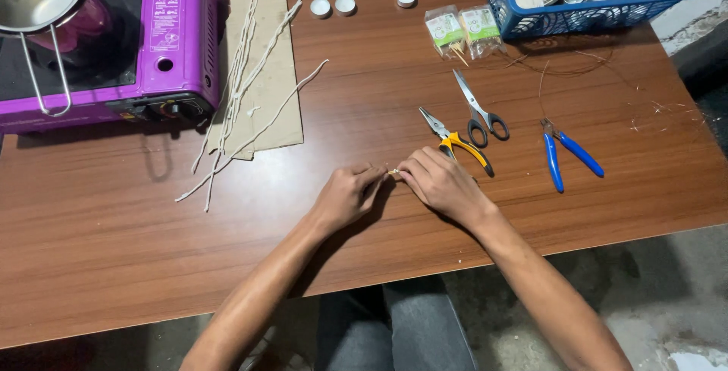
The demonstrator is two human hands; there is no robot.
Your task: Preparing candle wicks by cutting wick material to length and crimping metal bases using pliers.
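Head view: left hand (pixel 347 195) and right hand (pixel 440 183) meet at frame centre on bench (pixel 114 250), fingertips of both pinched shut on tiny gold piece (pixel 393 172) between them. Yellow pliers (pixel 457 143) just above right hand. Scissors (pixel 479 109), blue pliers (pixel 567 156) to right. Wicks (pixel 243 98) on cardboard (pixel 265 53) upper left, beside purple stove (pixel 98 45). Blue basket (pixel 591 0) upper right.

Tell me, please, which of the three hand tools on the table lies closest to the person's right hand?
The yellow-handled pliers: their handles lie right beside the right hand. The black-handled scissors sit farther up the table, and the blue-handled pliers lie well off to the right.
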